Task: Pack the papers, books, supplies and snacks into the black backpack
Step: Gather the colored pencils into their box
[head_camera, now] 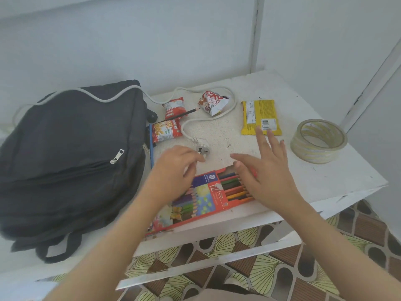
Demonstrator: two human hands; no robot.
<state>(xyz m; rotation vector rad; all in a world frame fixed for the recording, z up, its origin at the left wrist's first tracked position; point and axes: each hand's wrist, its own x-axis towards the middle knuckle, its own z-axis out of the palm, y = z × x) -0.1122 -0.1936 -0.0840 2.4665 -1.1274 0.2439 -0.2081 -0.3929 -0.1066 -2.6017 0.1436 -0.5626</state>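
The black backpack (69,157) lies zipped on the left of the white table (338,183). An open box of coloured pencils (208,196) lies at the table's front edge. My left hand (175,168) hovers over the box's left end with loosely curled fingers, holding nothing. My right hand (264,168) is spread flat above the box's open right end. Three red-and-white snack packets (166,132) (173,107) (212,103), a yellow snack bar (260,117), a black pencil (186,112) and a roll of clear tape (319,141) lie further back.
A white power cable runs over the backpack and loops across the table to a white plug (202,149) just beyond my left hand. A blue edge (151,146) shows beside the backpack. White walls close the back. Patterned floor (238,268) lies below the front edge.
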